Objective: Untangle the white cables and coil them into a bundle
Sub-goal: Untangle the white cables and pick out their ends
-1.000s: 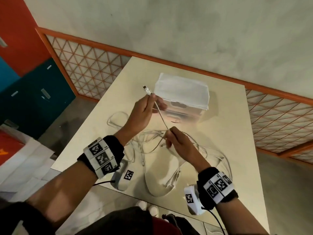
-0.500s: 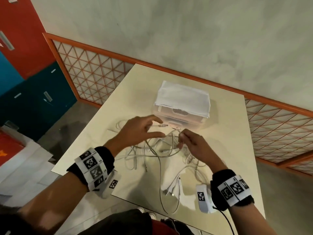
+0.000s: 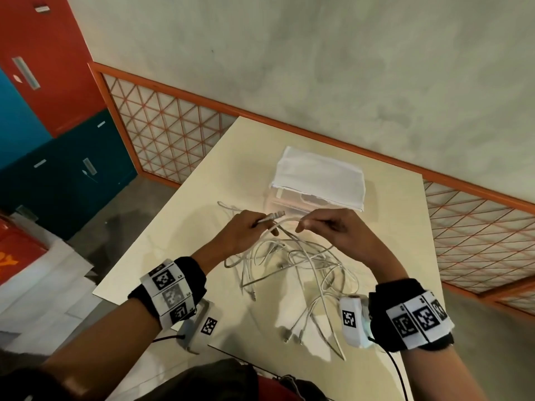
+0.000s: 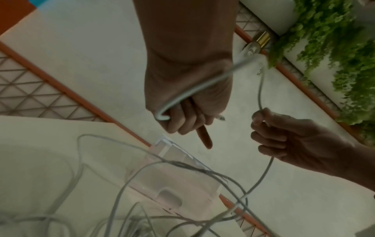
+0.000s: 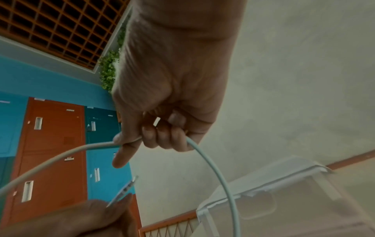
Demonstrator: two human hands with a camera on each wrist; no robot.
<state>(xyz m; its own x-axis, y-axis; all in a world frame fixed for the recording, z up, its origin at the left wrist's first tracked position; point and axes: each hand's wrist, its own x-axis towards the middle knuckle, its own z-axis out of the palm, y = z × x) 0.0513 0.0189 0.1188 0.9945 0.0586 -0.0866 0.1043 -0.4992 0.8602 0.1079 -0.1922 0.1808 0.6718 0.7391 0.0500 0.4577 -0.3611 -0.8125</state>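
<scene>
A tangle of white cables (image 3: 292, 264) lies on the beige table (image 3: 225, 180), with loose plug ends near the front edge. My left hand (image 3: 246, 230) is raised just above the pile and grips one cable (image 4: 194, 91) near its end. The connector (image 3: 275, 215) sticks out to the right past its thumb. My right hand (image 3: 327, 224), close beside it, pinches the same cable (image 5: 213, 168) a short way along. A short arc of cable joins the two hands, and the rest drops into the tangle.
A clear plastic box (image 3: 292, 201) with a white cloth (image 3: 318, 178) over its top stands just behind my hands. Behind the table runs an orange lattice railing (image 3: 173, 134). Red and blue lockers (image 3: 43, 82) stand at the left.
My left hand lowered the cable end from up high, opened briefly over the pile, and now grips the cable near its connector. My right hand rose and moved beside it. The camera tilted up.
</scene>
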